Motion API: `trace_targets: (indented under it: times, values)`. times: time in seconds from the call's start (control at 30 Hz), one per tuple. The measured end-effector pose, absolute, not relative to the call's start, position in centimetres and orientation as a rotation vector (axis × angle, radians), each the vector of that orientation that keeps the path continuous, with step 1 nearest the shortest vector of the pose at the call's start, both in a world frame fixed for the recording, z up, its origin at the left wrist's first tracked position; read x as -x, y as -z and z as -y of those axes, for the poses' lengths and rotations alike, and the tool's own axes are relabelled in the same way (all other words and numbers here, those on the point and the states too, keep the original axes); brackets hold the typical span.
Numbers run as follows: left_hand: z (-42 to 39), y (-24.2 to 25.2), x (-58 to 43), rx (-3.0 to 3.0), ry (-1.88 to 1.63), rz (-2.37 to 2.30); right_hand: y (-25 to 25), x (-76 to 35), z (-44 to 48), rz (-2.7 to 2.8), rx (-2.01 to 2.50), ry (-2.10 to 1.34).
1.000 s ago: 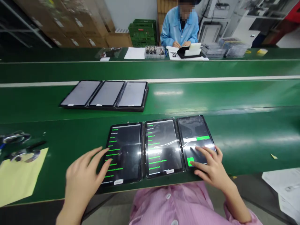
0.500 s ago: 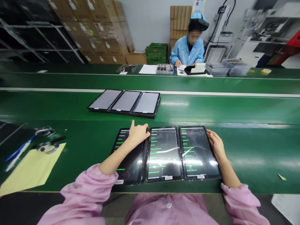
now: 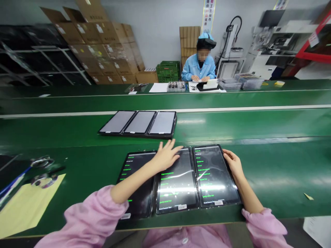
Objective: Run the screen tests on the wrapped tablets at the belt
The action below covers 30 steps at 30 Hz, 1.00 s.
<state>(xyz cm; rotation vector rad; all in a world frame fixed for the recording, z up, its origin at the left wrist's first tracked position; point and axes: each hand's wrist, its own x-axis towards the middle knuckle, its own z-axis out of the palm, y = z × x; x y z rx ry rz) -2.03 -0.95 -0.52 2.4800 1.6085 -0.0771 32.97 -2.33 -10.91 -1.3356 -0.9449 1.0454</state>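
Three tablets lie side by side in front of me, dark screens lit with lists of green text: the left tablet (image 3: 139, 193), the middle tablet (image 3: 178, 189) and the right tablet (image 3: 217, 182). Across the upper left of the middle tablet reaches my left hand (image 3: 167, 156), fingers spread and nothing held; its forearm covers part of the left tablet. My right hand (image 3: 234, 163) grips the upper right edge of the right tablet, fingers bent around its side. Farther back, tablets with grey screens (image 3: 139, 122) lie in a row.
A yellow sheet (image 3: 33, 203), pen (image 3: 15, 181) and small metal items (image 3: 43, 179) lie at left. A yellow scrap (image 3: 308, 196) is at right. Across the green table (image 3: 274, 172), a person in blue (image 3: 199, 69) works beside stacked clear trays (image 3: 248, 82).
My left hand has moved right, from the left tablet's top to the middle tablet, its fingers spreading. The three front tablets now sit slightly turned. My view has tilted up.
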Motion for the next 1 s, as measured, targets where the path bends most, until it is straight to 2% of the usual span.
trace_targets:
  times: [0.23,0.57,0.7,0.77,0.87,1.0]
  values:
    - [-1.3,0.8,-2.9,-2.684,0.132,-1.206,10.5,-33.4,1.8,0.874,1.303,-1.092]
    - [-2.6,1.0,-4.5,-2.760,0.179,-1.166,12.3,-36.2,-0.5,0.581,1.256,-1.127]
    - [-1.5,-0.7,-3.9,-2.670,0.141,-1.202,8.1,-35.5,-3.8,0.627,1.354,-1.147]
    - [1.2,-0.6,-2.6,-2.700,0.007,-1.202,5.2,-33.4,-5.8,0.629,1.343,-1.286]
    - [7.0,3.2,-1.0,-2.918,-0.188,-1.096,2.4,-28.4,-9.1,0.630,1.334,-1.585]
    - [13.6,12.4,-0.6,-3.340,-0.591,-1.272,2.7,-20.5,-13.6,0.644,1.466,-1.756]
